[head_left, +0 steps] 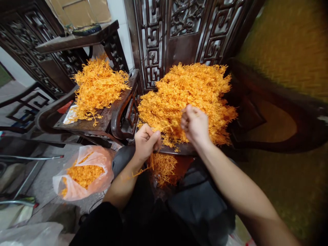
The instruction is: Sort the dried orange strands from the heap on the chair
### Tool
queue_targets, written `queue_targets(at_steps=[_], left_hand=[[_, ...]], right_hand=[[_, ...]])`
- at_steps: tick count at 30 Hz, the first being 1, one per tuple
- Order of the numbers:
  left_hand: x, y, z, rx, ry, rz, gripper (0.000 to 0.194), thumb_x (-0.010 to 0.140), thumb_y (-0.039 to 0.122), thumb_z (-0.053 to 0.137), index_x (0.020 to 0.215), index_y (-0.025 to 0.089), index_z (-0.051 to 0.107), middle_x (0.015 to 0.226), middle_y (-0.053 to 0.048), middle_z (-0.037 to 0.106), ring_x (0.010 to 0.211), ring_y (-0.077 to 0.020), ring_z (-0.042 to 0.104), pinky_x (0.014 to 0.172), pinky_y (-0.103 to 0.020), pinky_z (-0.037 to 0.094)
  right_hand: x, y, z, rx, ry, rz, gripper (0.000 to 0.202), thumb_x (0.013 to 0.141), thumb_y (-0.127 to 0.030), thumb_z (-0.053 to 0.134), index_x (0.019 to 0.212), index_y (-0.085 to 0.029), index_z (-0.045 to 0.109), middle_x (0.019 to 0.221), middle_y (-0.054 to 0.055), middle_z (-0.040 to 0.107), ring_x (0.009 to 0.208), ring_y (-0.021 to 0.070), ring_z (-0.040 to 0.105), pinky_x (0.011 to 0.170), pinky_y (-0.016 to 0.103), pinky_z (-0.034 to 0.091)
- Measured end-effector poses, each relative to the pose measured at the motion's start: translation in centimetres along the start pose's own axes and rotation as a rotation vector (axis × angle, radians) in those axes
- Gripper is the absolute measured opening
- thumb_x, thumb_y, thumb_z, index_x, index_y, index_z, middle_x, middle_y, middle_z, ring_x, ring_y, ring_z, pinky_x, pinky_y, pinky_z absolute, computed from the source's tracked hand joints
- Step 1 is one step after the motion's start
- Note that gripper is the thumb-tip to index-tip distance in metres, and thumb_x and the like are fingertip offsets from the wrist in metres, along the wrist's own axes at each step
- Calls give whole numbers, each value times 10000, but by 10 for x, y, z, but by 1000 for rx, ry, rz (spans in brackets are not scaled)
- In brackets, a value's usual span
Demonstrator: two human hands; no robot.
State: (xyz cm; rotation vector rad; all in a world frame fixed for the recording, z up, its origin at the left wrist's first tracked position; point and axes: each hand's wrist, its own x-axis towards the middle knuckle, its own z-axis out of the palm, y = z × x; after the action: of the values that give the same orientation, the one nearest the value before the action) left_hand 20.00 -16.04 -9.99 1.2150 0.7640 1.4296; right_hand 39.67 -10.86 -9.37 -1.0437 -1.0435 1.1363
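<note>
My left hand (148, 141) is closed on an orange branched plastic sprig (167, 125); a thin stem trails below the fist toward my forearm. My right hand (194, 123) is pinched at the sprig's upper right, slightly blurred, and whether it grips a small piece is hidden by the fingers. Behind both hands a large heap of orange sprigs (189, 85) covers the dark wooden chair seat. Between my knees, below the seat edge, lie more bare orange branched stems (165, 167).
A second orange heap (99, 85) rests on another carved wooden chair (105, 124) at left. On the floor stands a plastic bag (107, 167) with small orange pieces inside. Metal tubes (28, 179) lie at far left. A curved wooden armrest (279, 145) borders the right.
</note>
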Motion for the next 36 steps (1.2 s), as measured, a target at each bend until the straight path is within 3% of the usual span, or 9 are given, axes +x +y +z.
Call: queue_targets(at_steps=[3,8,13,17,20,25,29,34,36], left_hand=[[-1,0,-11,-48,7,113,392,937,311,715,743,212,389,498,88,565,365,-43,441,473,-190,395],[2,-2,-15,81,-38,72,361,935,338,727,771,208,433,671,19,700,471,-80,599,473,-201,435],[0,-3,-7,239,-91,54,359,938,376,721,755,200,468,716,-8,722,562,-99,651,552,-224,485],[-5,-6,-12,207,-201,80,412,931,348,728,697,205,420,564,49,583,483,-71,518,522,-223,396],[-7,-5,-21,53,-281,36,426,929,323,721,687,211,390,532,60,530,450,-71,463,482,-226,335],[-2,2,-33,159,-365,-5,409,889,320,761,676,201,433,550,45,552,478,-75,452,496,-239,301],[1,2,-35,205,-399,-2,404,886,316,760,679,199,433,584,39,564,510,-81,468,518,-247,317],[-2,-4,-39,79,-383,-50,516,855,360,788,645,206,342,518,75,374,465,-70,328,502,-254,246],[-2,-4,-41,23,-363,-81,522,850,370,791,650,209,336,524,76,365,467,-71,319,502,-256,247]], right_hand=[[14,-6,-15,215,213,57,409,799,-553,788,894,-195,615,707,-20,551,486,64,443,372,190,251],[-14,-12,6,243,-73,181,500,737,-423,892,1145,-195,714,777,-6,586,563,68,474,390,179,244],[-35,-14,32,339,-248,272,500,759,-605,858,967,-184,687,658,-58,367,524,44,330,408,198,142],[-6,-11,14,379,30,133,431,770,-529,869,824,-207,587,591,-82,342,465,37,290,383,180,194],[12,-11,-6,354,187,67,374,747,-435,859,815,-202,575,675,-39,536,483,46,417,364,172,239],[-13,-16,-3,132,-333,214,451,849,-487,765,1190,-197,708,718,-15,602,470,74,446,362,211,221],[-30,-18,4,-161,-635,232,476,849,-613,761,1044,-178,770,583,-46,501,465,66,396,412,215,243],[-6,-15,-11,131,-78,77,450,766,-592,846,757,-199,627,540,-70,427,421,46,321,379,191,216],[-2,-16,-15,205,-30,99,460,725,-575,880,766,-197,620,613,-39,531,441,58,426,361,184,260]])
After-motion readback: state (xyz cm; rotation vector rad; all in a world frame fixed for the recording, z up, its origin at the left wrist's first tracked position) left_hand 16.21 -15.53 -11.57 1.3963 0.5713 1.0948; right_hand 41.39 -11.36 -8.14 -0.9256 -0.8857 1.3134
